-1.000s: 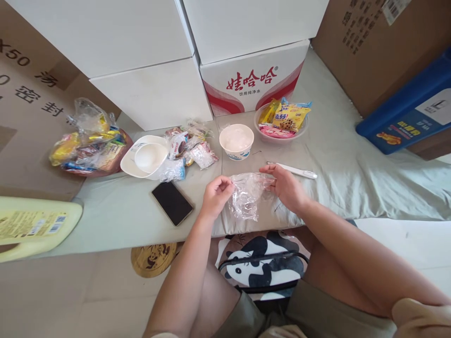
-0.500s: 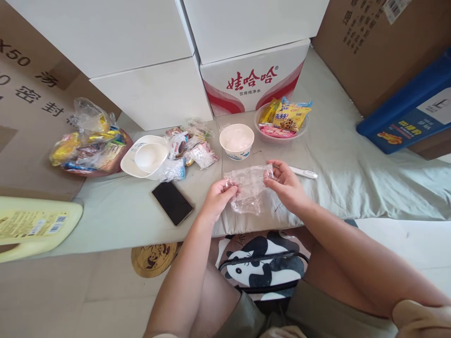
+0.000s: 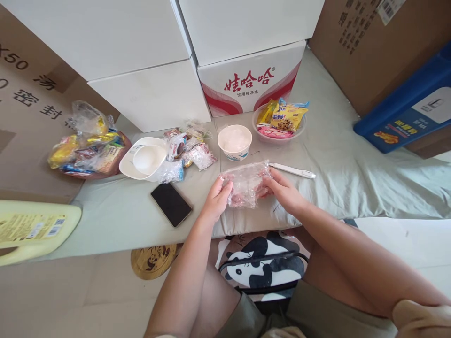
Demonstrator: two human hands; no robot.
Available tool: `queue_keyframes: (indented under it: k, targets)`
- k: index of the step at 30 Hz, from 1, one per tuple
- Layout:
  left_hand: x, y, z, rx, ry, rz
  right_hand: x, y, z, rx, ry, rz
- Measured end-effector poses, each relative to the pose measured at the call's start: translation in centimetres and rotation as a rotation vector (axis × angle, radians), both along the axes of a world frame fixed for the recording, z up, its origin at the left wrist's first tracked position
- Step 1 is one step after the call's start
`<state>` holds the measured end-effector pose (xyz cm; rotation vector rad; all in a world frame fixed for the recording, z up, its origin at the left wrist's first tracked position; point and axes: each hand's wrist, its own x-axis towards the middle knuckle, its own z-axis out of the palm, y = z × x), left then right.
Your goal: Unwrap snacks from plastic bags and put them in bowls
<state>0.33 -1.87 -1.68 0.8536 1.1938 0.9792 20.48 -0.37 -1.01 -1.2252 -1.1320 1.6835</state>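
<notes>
A clear crinkled plastic bag (image 3: 244,184) is stretched between both hands above the front of the cloth-covered surface (image 3: 338,188). My left hand (image 3: 217,197) pinches its left side, thumb on top. At the right side, my right hand (image 3: 283,190) is closed on the bag, with some fingers showing through the film behind it. Just beyond the bag stands a patterned white paper bowl (image 3: 235,142) holding something white or clear. A white knife-like tool (image 3: 294,170) lies beside my right hand. To the left of my left hand rests a black phone (image 3: 171,204).
Wrapped snacks (image 3: 190,150) lie in a pile beside a white dish (image 3: 128,164) with a round white bowl in it. A clear tub (image 3: 296,136) of snack packets stands back right. White boxes (image 3: 148,94) line the back; a blue container (image 3: 405,117) stands right, a yellow-green jug (image 3: 38,227) left.
The bag has been spread wider and tilted between my hands, and my fingers now show through it. My right hand has shifted slightly down, exposing more of the white tool.
</notes>
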Motion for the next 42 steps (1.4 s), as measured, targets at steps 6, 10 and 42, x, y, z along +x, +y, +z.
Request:
queue_keyframes:
  k: [6, 10, 42]
  targets:
    - [0.1, 0.1, 1.2, -0.045, -0.181, 0.048, -0.2, -0.1, -0.1, 0.072, -0.019, 0.04]
    - [-0.3, 0.0, 1.5, -0.076, -0.253, -0.012, -0.2, 0.0, -0.2, 0.105, 0.037, -0.026]
    - [1.5, 0.2, 0.2, 0.376, 0.231, 0.001, 0.5, -0.2, 0.5, 0.275, -0.22, 0.04]
